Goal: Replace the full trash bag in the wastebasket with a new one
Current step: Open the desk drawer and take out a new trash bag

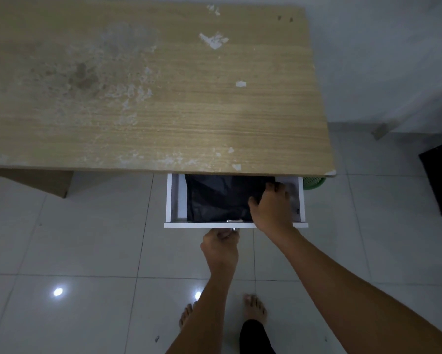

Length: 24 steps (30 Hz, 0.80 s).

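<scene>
A white drawer (171,200) is pulled out from under the wooden desk (148,93). Folded black trash bags (217,198) lie flat inside it. My left hand (221,245) is closed on the small metal drawer knob (233,229) at the drawer's front. My right hand (272,206) reaches into the drawer's right side, fingers curled on the right edge of the black bags. A green wastebasket (314,183) shows only as a sliver beside the drawer, under the desk's right corner.
A black object (439,180) stands on the white tile floor at the right edge. The grey wall runs behind the desk on the right. A desk leg panel (36,181) is at the left. My bare feet are below the drawer.
</scene>
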Available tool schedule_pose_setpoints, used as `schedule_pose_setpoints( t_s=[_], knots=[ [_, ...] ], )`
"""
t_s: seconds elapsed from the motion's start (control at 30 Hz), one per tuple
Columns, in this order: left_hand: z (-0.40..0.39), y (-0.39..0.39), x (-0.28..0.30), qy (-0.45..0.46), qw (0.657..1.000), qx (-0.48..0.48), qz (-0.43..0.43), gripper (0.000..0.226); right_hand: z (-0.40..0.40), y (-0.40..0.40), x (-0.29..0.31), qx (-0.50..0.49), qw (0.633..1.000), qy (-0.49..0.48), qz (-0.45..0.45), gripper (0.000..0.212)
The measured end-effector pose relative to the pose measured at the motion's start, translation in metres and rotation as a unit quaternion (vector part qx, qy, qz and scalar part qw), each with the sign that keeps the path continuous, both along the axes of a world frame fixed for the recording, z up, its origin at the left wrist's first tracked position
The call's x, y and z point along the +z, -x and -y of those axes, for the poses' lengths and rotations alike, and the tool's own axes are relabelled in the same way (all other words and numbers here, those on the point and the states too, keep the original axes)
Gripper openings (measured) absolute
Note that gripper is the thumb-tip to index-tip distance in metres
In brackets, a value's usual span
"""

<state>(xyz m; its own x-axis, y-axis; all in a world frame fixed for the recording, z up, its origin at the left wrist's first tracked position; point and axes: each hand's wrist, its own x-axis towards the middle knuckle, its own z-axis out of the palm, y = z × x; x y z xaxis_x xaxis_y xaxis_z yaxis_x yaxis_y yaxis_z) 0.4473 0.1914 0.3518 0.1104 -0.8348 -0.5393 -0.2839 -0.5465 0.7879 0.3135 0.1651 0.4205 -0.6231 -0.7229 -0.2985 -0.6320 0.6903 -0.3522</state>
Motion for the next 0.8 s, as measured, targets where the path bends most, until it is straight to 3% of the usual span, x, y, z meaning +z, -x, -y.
schedule_pose_setpoints(
  t_s=[0.13, 0.27, 0.43, 0.63, 0.8],
  knots=[
    [0.000, 0.000, -0.002, -0.013, 1.000, 0.009, -0.010, 0.014, 0.010, 0.005, -0.001, -0.070, 0.996, -0.038, 0.041, 0.071],
    [0.000, -0.001, 0.000, -0.002, 1.000, 0.003, -0.005, 0.015, 0.008, 0.011, -0.010, -0.088, 0.993, -0.028, 0.068, 0.033],
    [0.001, -0.001, 0.005, -0.006, 1.000, 0.005, -0.007, 0.016, 0.008, 0.008, 0.021, -0.134, 0.969, 0.073, 0.196, 0.018],
    [0.000, 0.000, 0.016, -0.008, 1.000, 0.004, -0.019, 0.012, 0.003, 0.001, 0.059, -0.275, 0.896, 0.140, 0.320, 0.022],
    [0.001, 0.002, 0.032, 0.003, 0.999, 0.006, -0.040, 0.011, 0.000, 0.003, 0.095, -0.404, 0.784, 0.178, 0.437, 0.013]
  ],
)
